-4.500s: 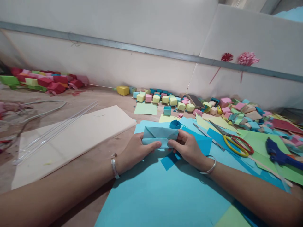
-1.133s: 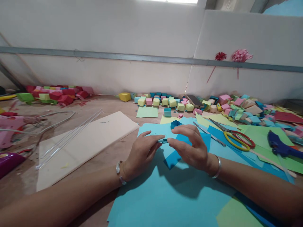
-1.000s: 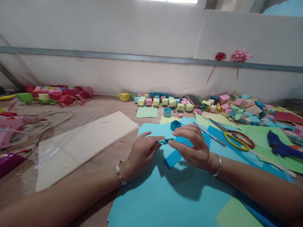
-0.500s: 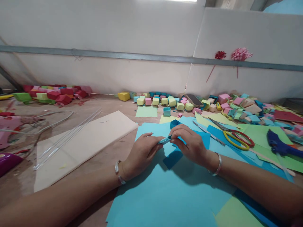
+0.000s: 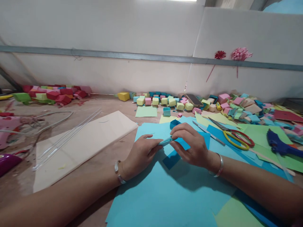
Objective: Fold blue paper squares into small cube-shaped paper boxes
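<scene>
A small folded piece of light blue paper point(image 5: 165, 141) is held between my two hands above the blue sheets. My left hand point(image 5: 145, 152) pinches its left end between thumb and fingers. At its right end, the fingertips of my right hand point(image 5: 191, 145) are closed on the paper, partly hiding it. Large light blue sheets point(image 5: 170, 195) lie beneath both hands. A darker blue paper strip point(image 5: 172, 160) rests on them under my right hand, and a dark blue folded paper piece point(image 5: 174, 123) sits just behind its fingers.
Scissors point(image 5: 236, 140), a craft knife point(image 5: 210, 134) and a blue glue gun point(image 5: 281, 146) lie to the right. Several small paper boxes point(image 5: 165, 101) line the back, near a phone point(image 5: 193, 100). On the left are a white board point(image 5: 94, 142), clear glue sticks point(image 5: 68, 138) and a cable point(image 5: 54, 113).
My right hand has shifted slightly, its fingers tilting along the paper's right end. The folded paper has turned a little in my hands. My left hand stays almost still.
</scene>
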`<control>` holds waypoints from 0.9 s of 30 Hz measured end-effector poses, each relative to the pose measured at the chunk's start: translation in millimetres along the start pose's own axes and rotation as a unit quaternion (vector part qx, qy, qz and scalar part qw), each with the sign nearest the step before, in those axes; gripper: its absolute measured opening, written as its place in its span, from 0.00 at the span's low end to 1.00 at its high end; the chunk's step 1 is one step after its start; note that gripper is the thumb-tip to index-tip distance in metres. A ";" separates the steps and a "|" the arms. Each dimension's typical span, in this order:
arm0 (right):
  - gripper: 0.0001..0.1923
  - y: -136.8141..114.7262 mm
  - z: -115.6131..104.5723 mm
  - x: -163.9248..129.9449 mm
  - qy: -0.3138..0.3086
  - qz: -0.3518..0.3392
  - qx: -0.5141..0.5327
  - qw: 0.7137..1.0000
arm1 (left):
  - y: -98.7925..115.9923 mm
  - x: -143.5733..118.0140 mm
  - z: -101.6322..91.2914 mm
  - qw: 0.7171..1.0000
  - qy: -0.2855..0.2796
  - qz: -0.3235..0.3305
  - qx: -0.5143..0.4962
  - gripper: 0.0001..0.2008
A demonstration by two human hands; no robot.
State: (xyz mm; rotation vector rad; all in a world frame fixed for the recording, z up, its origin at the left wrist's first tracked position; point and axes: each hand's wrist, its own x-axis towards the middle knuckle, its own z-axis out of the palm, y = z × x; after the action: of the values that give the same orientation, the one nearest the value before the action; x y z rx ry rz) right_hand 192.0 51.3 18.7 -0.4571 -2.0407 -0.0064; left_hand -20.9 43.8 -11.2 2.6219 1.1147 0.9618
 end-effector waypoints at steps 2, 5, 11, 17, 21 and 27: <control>0.03 -2.1 -0.5 0.2 0.004 0.006 0.002 1.000 | -0.2 -1.0 0.2 1.000 0.002 0.018 0.017 0.11; 0.04 -5.1 -1.9 0.0 0.002 0.014 0.013 1.000 | 0.3 -1.7 0.6 0.999 0.003 0.033 0.031 0.10; 0.06 -6.1 -1.4 -4.3 0.006 0.014 0.024 1.000 | 2.7 -1.6 1.1 0.999 -0.002 0.040 0.026 0.11; 0.09 -2.7 2.0 -7.0 0.036 0.010 0.070 0.997 | 2.0 -1.4 -0.1 0.999 -0.010 0.044 0.013 0.12; 0.10 -9.1 -1.9 -3.1 0.048 0.036 0.094 0.994 | 1.6 -1.9 0.4 0.998 0.000 0.055 0.008 0.12; 0.09 -9.6 -5.0 1.1 0.016 0.107 0.100 0.989 | 1.7 -2.1 0.5 0.998 0.004 0.053 0.018 0.12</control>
State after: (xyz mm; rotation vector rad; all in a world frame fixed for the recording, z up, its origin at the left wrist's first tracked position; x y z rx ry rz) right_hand 192.7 41.8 23.9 -0.5425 -1.9277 0.3160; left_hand -20.6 41.2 -12.1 2.7334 1.0132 0.9806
